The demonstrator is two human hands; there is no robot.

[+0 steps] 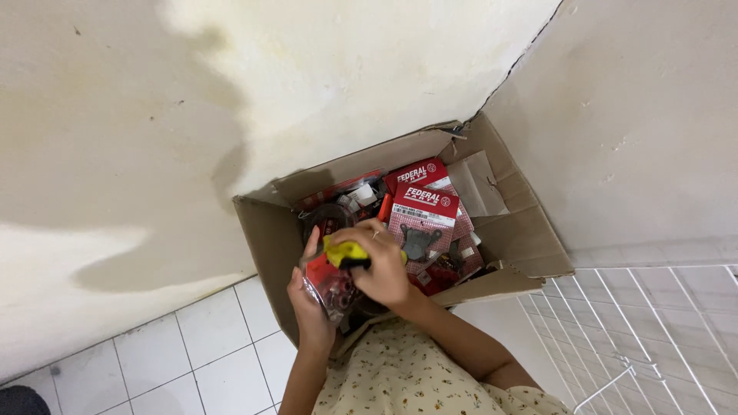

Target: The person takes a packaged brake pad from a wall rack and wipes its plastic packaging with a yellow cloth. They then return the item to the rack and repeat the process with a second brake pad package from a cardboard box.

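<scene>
Two hands meet over an open cardboard box (523, 238) pushed into the corner where stained cream walls come together. The left hand (311, 296) is cupped from below around a clear plastic packet (330, 284) with red contents, fingers curled up its side. The right hand (380, 265) sits at about three o'clock of the left one, closed around a yellow-and-black tool (346, 253), probably a small utility cutter, its tip resting against the top of the packet. Both hang just above the box's near rim.

Inside the box, at one o'clock from the hands, lie red-and-white blister cards (423, 211) holding dark metal parts, stacked loosely and overlapping; a folded brown paper sheet (477, 184) leans against the far flap. White floor tiles (207, 346) spread at seven o'clock, and a white wire rack (653, 338) stands at four o'clock.

As I judge it, the risk lies in the tool working so near the left fingers: a slip on the slick plastic could nick them or cut the contents. The packet, held only from beneath, could also tip and fall back among the cards
</scene>
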